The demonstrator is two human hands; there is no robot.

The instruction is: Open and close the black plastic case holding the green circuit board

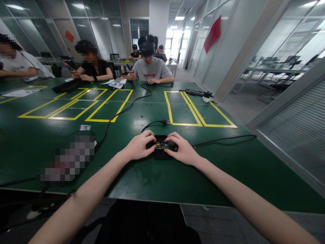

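Black electronic device [161,147]: left hand [142,146] and right hand [183,148] pinched on its opposite sides. I rate it light, stiff, fragile at the exposed circuitry; best held by its rims. Place: inward of worktop's [254,166] near edge.

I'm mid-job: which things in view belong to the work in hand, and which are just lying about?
Work in hand:
- open black case, between the left hand and the right hand
- small wired electronics in it
- probably the plug cord, vanishing behind the left hand

Apparently lying about:
- folded tripod-like stand
- small white label card
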